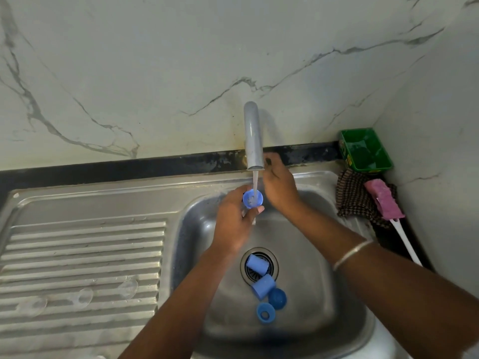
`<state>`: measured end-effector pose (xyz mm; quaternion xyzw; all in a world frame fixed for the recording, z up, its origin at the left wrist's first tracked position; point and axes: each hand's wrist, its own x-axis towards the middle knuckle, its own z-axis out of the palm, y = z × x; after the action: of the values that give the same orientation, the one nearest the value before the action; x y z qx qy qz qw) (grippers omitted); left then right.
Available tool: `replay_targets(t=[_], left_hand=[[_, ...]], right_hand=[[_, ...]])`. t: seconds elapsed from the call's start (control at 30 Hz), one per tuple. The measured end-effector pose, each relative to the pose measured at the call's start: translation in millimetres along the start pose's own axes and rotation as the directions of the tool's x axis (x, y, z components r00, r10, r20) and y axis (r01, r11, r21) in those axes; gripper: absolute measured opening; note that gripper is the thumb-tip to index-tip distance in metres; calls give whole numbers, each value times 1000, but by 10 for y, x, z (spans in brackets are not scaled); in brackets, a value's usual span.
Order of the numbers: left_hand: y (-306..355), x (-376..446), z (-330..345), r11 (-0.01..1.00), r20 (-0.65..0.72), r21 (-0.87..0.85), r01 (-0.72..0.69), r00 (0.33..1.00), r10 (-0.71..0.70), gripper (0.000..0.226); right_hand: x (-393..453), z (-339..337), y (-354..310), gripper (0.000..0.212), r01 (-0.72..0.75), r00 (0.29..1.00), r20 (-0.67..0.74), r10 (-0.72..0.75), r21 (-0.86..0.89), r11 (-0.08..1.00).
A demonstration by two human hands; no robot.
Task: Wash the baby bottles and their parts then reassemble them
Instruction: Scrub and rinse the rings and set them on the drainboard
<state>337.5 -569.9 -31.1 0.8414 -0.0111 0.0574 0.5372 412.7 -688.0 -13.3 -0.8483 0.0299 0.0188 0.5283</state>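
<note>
Four blue parts lie unwashed, I'd guess, at the bottom of the sink, two over the drain. Her left hand grips a blue cap mouth-up under the tap, water running into it. Her right hand reaches behind the spout; I cannot tell its grip. Clear teats rest on the drainboard; reassembly remains

A steel sink sat in a dark-edged counter. In its basin, two blue caps lay at the drain, with a blue dome cap and blue ring just beside. Three clear nipples rested on the ribbed drainboard. On the right counter lay a checked cloth, a pink brush and a green tub.
</note>
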Motion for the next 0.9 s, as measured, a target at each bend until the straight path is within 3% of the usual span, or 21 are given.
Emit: replay_targets(t=[0.07,0.13,0.27,0.37,0.43,0.5,0.6,0.73,0.8,0.9], left_hand=[[-18,17,30,1000,2,4,13,1000,-13,42],[-17,39,59,1000,13,18,22,1000,-22,39],[-17,95,77,990,36,125,70,997,-75,31],[26,109,67,994,72,78,77,994,-83,29],[25,93,47,993,68,104,58,996,-66,28],[28,53,15,994,33,62,93,995,-95,27],[8,-17,-11,990,-2,-43,137,991,-137,25],[-14,-51,-16,991,54,-48,127,991,-124,18],[-38,-15,13,991,92,-13,132,987,-131,6],[-34,55,71,985,72,59,165,983,-169,21]], right_hand=[[-212,-46,83,21,-107,994,11,106,107,988],[-374,-71,191,22,-161,982,123,142,163,973],[-463,-41,323,22,-74,984,169,56,102,992],[-453,-6,336,21,-193,974,151,170,155,969],[-434,-6,313,18,-305,942,210,261,220,927],[-428,-7,243,17,-445,883,327,337,355,822],[-424,1,152,21,-625,780,457,428,527,577],[-460,-10,175,34,-706,697,534,479,631,322],[-496,-36,210,36,-708,682,540,494,658,258],[-519,-71,242,33,-699,694,542,474,666,262]])
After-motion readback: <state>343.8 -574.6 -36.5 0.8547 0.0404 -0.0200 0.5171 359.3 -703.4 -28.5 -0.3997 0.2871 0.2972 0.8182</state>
